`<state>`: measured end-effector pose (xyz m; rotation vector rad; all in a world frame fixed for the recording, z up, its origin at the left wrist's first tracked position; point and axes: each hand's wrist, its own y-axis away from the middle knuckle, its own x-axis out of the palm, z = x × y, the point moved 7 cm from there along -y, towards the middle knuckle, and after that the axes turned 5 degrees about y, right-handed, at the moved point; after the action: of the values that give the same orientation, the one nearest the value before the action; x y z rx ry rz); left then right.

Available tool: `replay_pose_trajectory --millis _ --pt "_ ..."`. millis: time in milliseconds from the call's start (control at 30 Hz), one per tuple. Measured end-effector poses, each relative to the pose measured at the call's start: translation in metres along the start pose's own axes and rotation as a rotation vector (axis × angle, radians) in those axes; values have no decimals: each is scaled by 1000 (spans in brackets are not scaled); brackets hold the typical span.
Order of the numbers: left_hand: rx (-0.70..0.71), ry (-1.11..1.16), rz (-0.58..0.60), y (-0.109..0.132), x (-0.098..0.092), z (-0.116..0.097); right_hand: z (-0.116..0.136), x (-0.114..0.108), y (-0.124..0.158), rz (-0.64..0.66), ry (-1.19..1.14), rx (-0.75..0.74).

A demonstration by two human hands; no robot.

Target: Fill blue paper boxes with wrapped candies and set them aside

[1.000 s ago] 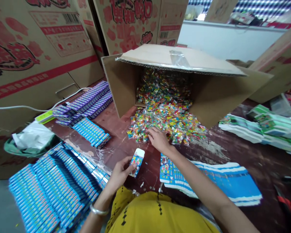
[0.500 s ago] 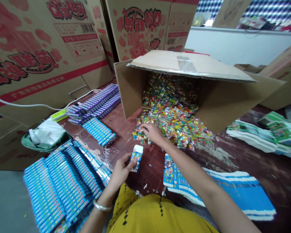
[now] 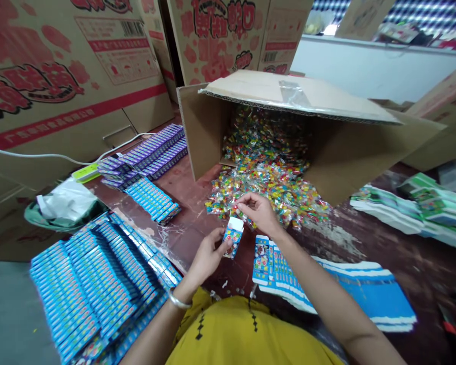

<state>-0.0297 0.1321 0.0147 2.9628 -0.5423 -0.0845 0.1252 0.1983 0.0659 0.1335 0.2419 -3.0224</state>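
My left hand grips a small blue printed carton upright, its white top flap raised. Just above that carton, the fingers of my right hand are pinched on a small clear packet of colourful candy, mostly hidden by the fingertips. Behind both hands lies a heap of such candy packets, spilling out of a cardboard box tipped on its side. Flat blue cartons lie fanned in a row under my right forearm.
Filled-looking blue cartons stand in rows at the left, with a smaller blue group and purple cartons behind. Green flat cartons lie at the right. A white cable runs past large printed boxes.
My right hand has drawn back from the candy heap toward the carton, fingers pinched on a packet. My left hand has moved the carton right and slightly up, closer to it. The view has shifted slightly.
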Motion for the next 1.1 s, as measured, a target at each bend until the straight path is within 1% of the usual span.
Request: replay_pose_trajectory --millis 67,200,333,433,533,667,767,833,933,1000,1033,1100 --pt "-19 66 5 0 6 3 -4 -1 5 -85 -8 -17" --pt "-52 140 3 -1 15 8 -13 0 16 -200 -52 -7" --pt "-43 193 -22 -5 22 8 -11 0 26 -256 -7 -40" --pt "-32 233 -55 -8 24 7 -11 -1 32 -295 25 -32" --pt "-30 268 -76 -10 26 6 -12 -3 34 -298 38 -42" --pt "3 292 -126 -11 21 3 -11 -7 33 -245 134 -69" --pt "36 242 -168 -10 13 0 -7 -12 29 -151 240 -60" --pt "58 168 -158 -9 10 -3 -1 -15 26 -53 319 -59" --pt "78 65 -119 -9 9 -6 9 -16 22 134 447 -71" --pt "78 24 -105 -10 9 -6 14 -17 21 218 540 -77" --pt "77 10 -102 -10 9 -6 17 -18 20 231 579 -80" --pt "71 -16 -96 -10 9 -8 23 -20 19 205 626 -96"
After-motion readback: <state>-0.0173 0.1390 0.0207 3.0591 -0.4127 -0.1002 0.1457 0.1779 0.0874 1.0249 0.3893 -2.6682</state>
